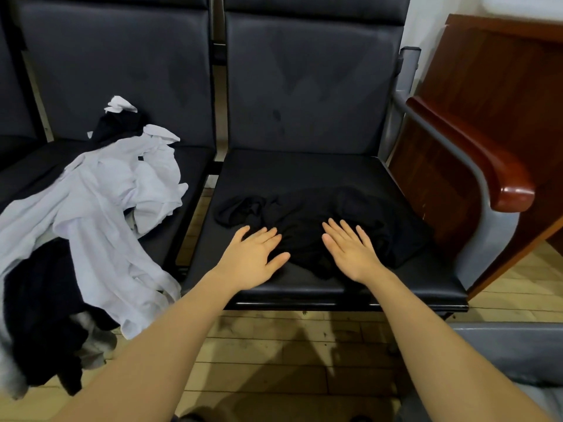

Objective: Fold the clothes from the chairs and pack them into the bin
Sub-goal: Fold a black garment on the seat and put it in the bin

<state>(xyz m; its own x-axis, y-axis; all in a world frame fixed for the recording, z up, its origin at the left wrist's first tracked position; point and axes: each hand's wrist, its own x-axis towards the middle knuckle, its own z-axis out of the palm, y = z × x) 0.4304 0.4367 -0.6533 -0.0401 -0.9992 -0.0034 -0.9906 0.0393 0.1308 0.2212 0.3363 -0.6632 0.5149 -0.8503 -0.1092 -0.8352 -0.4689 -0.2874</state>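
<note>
Across the upper frame runs a row of black padded chairs. The right chair (304, 166) fills the centre, its seat facing the viewer and its backrest upright behind. The left chair (115, 71) stands just beside it, a narrow gap between the two seats. Along the right edge of the right chair rises a grey metal side frame topped by a red-brown wooden armrest (475, 156), and behind that stands a dark wooden panel (499, 74). Pale wood flooring (274, 354) shows below the front edge of both seats. At the lower right corner a grey container edge (511, 345) is partly in view; whether it is the bin cannot be told.

On the left chair's seat lies a loose heap of clothes: a large white garment (100, 202) spills over the front edge toward the floor, and dark clothing (42, 315) hangs below and beneath it at the lower left. A small white scrap (120, 105) sits at the heap's far end, against the backrest.

On the right chair's seat, toward its front edge, lies a crumpled black garment (304, 223), unfolded and spread from the seat's left part to near its right edge.

The left hand (253, 254) rests flat, fingers straight and spread, at the garment's left front edge, gripping nothing. The right hand (350, 248) lies flat on the garment, fingers straight and slightly apart, likewise gripping nothing.
</note>
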